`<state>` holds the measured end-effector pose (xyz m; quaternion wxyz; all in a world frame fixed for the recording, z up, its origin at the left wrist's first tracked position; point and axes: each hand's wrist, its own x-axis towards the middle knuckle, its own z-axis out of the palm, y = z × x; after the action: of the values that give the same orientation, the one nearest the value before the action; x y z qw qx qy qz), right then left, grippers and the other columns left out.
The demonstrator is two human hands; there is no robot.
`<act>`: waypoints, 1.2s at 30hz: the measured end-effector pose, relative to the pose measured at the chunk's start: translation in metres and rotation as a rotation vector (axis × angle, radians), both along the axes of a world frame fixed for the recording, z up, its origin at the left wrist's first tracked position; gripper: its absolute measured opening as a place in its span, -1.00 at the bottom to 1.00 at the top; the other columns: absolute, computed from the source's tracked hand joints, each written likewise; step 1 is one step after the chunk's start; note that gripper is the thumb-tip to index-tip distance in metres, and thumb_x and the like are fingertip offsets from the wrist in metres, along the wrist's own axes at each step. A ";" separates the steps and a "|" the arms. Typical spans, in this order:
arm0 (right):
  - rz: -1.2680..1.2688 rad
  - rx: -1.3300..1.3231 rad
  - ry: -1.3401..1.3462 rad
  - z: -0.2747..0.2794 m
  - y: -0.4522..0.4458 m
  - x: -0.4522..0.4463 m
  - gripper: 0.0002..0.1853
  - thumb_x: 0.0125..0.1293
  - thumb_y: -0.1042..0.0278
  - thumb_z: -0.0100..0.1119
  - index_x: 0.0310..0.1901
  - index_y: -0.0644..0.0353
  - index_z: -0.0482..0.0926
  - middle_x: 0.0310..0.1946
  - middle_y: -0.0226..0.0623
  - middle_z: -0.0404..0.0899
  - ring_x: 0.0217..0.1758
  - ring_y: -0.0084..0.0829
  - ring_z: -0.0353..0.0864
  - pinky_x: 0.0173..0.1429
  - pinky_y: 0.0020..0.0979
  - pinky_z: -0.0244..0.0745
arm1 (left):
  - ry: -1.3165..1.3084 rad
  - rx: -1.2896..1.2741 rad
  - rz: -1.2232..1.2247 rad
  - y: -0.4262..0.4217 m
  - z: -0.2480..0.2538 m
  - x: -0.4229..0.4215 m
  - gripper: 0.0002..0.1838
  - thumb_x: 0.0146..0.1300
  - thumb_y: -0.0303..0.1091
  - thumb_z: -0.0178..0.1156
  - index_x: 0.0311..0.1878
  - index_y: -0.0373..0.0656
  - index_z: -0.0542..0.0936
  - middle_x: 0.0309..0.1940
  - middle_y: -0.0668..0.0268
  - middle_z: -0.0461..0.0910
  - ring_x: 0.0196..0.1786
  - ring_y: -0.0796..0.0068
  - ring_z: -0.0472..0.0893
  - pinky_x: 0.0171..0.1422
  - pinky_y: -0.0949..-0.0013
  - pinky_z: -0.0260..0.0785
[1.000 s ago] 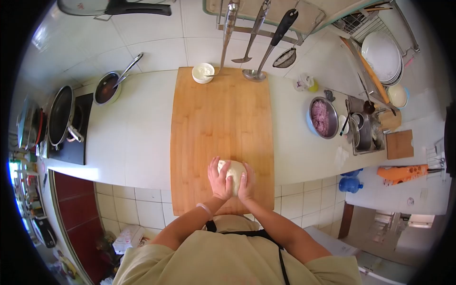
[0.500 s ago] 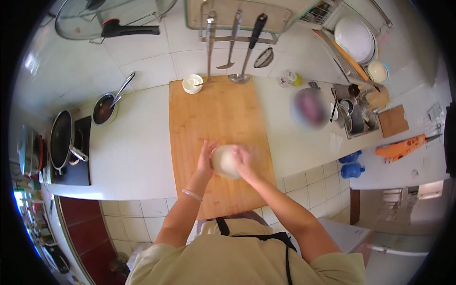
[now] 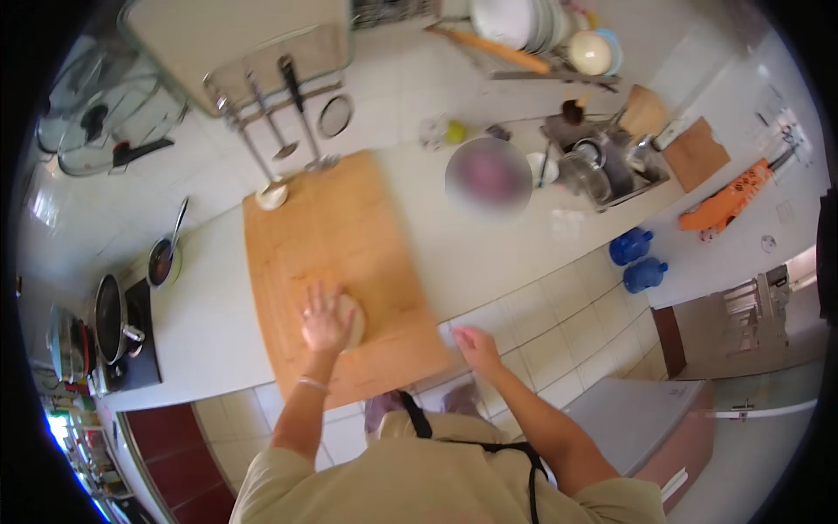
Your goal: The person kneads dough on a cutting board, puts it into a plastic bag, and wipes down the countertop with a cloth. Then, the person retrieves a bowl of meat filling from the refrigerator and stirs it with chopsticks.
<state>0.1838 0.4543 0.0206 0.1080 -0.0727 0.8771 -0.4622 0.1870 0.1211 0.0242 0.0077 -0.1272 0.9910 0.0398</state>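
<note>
I have the left hand spread on the dough, on the near half of the board. The right hand, right of the board, is curled; I can't tell whether it holds anything.

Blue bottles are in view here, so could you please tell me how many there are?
2. The upper bottle is near the edge of the counter; the lower bottle is beside it, both beyond the right hand. More may be hidden.
</note>
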 end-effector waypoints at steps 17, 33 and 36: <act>-0.342 -0.006 0.160 0.059 0.409 -0.105 -0.77 0.27 0.33 0.22 -0.08 0.22 0.65 -0.35 -0.30 0.68 -0.34 -0.54 0.65 -0.21 -0.52 0.53 | 0.351 0.017 -0.026 0.145 0.150 -0.097 -0.11 0.08 -0.02 0.33 0.47 0.04 0.19 0.46 -0.07 0.03 0.52 -0.12 -0.04 0.55 -0.14 -0.21; 0.041 -0.237 0.354 0.232 0.478 -0.278 -0.73 0.34 0.50 0.15 0.06 0.33 0.55 -0.15 -0.34 0.64 -0.12 -0.58 0.60 0.02 -0.52 0.51 | 1.205 -0.603 -0.304 0.488 0.635 -0.446 -0.44 0.10 -0.10 0.32 0.16 -0.08 0.51 0.14 0.32 0.47 0.25 0.29 0.41 0.35 0.14 0.21; 0.048 -0.271 0.357 0.226 0.508 -0.323 -0.74 0.33 0.48 0.16 0.03 0.31 0.57 -0.20 -0.32 0.66 -0.17 -0.58 0.63 -0.05 -0.53 0.53 | 1.309 -0.646 -0.279 0.489 0.643 -0.463 -0.58 0.12 -0.04 0.30 -0.03 -0.10 0.61 -0.08 0.35 0.56 0.14 0.32 0.49 0.23 0.12 0.24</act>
<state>-0.1388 0.9624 0.2466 -0.0486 -0.1883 0.8101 -0.5531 -0.2764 0.6105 0.6674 -0.6174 0.0536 0.7621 -0.1873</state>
